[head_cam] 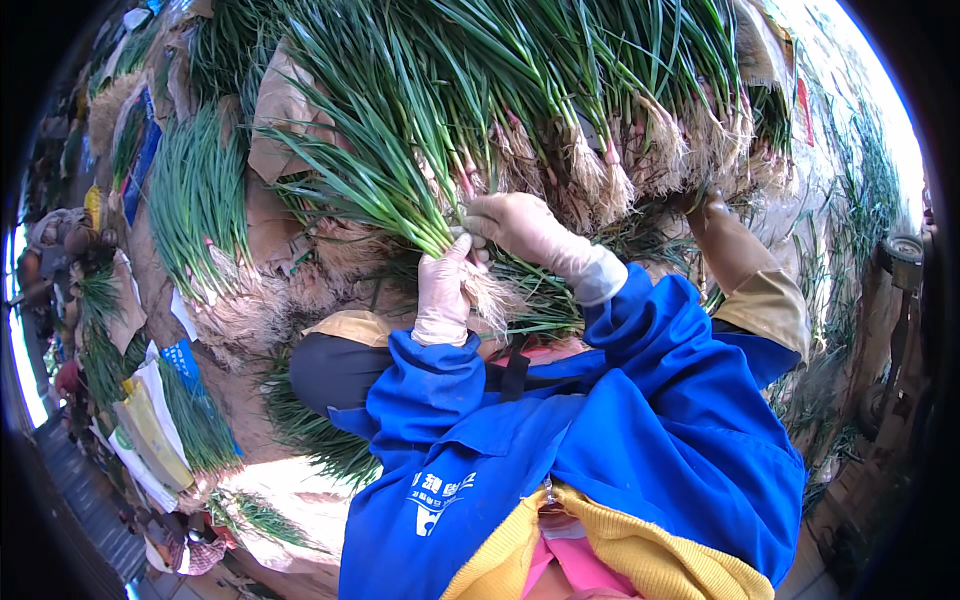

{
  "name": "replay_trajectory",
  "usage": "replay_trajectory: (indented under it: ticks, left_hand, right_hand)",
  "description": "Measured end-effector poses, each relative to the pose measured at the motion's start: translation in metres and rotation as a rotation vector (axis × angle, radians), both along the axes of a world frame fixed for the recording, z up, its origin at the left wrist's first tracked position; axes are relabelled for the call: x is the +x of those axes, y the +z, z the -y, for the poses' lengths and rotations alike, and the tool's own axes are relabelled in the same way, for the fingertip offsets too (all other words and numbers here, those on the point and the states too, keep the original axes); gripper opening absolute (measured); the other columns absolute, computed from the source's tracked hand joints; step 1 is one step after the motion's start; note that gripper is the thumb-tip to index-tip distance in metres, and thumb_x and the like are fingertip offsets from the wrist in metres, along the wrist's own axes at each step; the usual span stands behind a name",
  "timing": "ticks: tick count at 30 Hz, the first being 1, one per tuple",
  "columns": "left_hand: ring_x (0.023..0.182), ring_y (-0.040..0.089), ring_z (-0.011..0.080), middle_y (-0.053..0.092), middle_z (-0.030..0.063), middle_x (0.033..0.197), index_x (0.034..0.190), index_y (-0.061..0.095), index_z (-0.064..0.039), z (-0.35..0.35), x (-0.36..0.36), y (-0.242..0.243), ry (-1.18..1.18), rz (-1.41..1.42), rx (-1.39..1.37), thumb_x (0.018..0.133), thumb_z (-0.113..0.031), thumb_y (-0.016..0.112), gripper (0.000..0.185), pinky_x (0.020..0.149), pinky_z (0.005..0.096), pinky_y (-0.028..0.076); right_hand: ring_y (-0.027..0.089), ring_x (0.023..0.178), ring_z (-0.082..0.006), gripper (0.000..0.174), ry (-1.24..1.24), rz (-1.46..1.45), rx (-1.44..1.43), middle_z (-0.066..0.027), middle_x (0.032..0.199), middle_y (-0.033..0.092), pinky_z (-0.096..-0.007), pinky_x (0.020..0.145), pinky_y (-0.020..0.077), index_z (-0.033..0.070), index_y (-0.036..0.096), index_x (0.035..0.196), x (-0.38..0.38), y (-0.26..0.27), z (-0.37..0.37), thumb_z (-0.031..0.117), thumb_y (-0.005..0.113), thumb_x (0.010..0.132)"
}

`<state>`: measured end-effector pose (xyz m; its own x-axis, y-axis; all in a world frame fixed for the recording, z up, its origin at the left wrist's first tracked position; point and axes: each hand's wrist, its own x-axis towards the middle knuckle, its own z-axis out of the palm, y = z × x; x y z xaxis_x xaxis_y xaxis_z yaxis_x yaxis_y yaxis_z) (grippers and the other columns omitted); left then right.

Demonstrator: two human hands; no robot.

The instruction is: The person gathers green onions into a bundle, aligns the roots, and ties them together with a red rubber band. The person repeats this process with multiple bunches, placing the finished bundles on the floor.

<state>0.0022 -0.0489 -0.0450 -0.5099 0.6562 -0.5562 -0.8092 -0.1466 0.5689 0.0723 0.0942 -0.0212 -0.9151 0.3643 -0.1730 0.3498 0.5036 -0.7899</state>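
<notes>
My left hand (442, 289), in a pale thin glove, is closed around the lower stems of a bunch of green garlic plants (401, 214). Its long green leaves point up and left, and its pale stringy roots (491, 296) hang out below my fingers at the lower right. Also gloved, my right hand (517, 229) touches the same bunch from the right with bent fingers, just above the roots. Whether it grips a stem or a tie is hidden. Right behind both hands lies a large pile of similar plants (480, 67), roots towards me.
More bundles (199, 195) lie at the left, among brown sacking (285, 112) and printed sacks (154, 427). Loose plants (315, 427) lie beside my bent knee. A wheeled cart (904, 259) stands at the far right. Other people (60, 232) are at the far left edge.
</notes>
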Motion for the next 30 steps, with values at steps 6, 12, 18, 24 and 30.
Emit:
replay_trajectory:
  ticks: [6, 12, 18, 24, 30]
  left_hand:
    - [0.061, 0.056, 0.0135, 0.061, 0.0067, 0.075, 0.093, 0.055, -0.005, 0.000, 0.005, 0.009, -0.048, -0.091, -0.107, 0.088, -0.002, 0.061, 0.009, 0.055, 0.0259, 0.048]
    - [0.067, 0.054, 0.0121, 0.059, 0.0051, 0.082, 0.106, 0.056, -0.005, 0.003, -0.008, 0.014, 0.092, -0.165, -0.125, 0.089, -0.002, 0.060, 0.017, 0.061, 0.0262, 0.049]
    - [0.072, 0.053, 0.0115, 0.056, 0.0027, 0.083, 0.113, 0.056, -0.005, 0.004, -0.008, 0.018, 0.039, -0.105, 0.006, 0.089, -0.002, 0.061, 0.026, 0.064, 0.0265, 0.048]
    - [0.053, 0.053, 0.0073, 0.058, -0.0010, 0.070, 0.093, 0.061, -0.006, -0.001, -0.007, 0.012, -0.091, -0.195, -0.095, 0.085, -0.003, 0.067, 0.011, 0.047, 0.0206, 0.041]
    - [0.062, 0.058, 0.0127, 0.064, 0.0071, 0.077, 0.096, 0.059, -0.002, -0.001, 0.000, 0.012, -0.203, -0.159, -0.092, 0.087, -0.002, 0.063, 0.010, 0.054, 0.0244, 0.048]
  right_hand:
    - [0.067, 0.064, -0.0278, 0.020, -0.177, 0.175, 0.450, -0.0098, 0.068, 0.065, -0.0435, 0.056, 0.0522, 0.009, 0.063, 0.069, 0.032, -0.031, 0.022, 0.024, 0.058, 0.082]
    - [0.068, 0.084, -0.0314, 0.036, 0.313, 0.665, 0.043, -0.0116, 0.088, 0.071, -0.0368, 0.079, 0.0537, 0.011, 0.071, 0.098, 0.057, -0.015, 0.003, 0.042, 0.059, 0.084]
    - [0.068, 0.081, -0.0309, 0.031, -0.334, 0.369, 0.087, -0.0175, 0.083, 0.068, -0.0405, 0.074, 0.0524, 0.006, 0.068, 0.097, -0.007, -0.025, -0.008, 0.033, 0.065, 0.084]
    - [0.066, 0.074, -0.0338, 0.027, -0.128, 0.123, 0.010, -0.0150, 0.079, 0.067, -0.0412, 0.067, 0.0514, 0.008, 0.067, 0.089, 0.039, -0.013, 0.025, 0.034, 0.067, 0.080]
    - [0.062, 0.066, -0.0217, 0.024, -0.087, 0.119, -0.758, -0.0119, 0.074, 0.064, -0.0337, 0.067, 0.0499, 0.006, 0.067, 0.090, 0.059, 0.000, 0.010, 0.030, 0.068, 0.086]
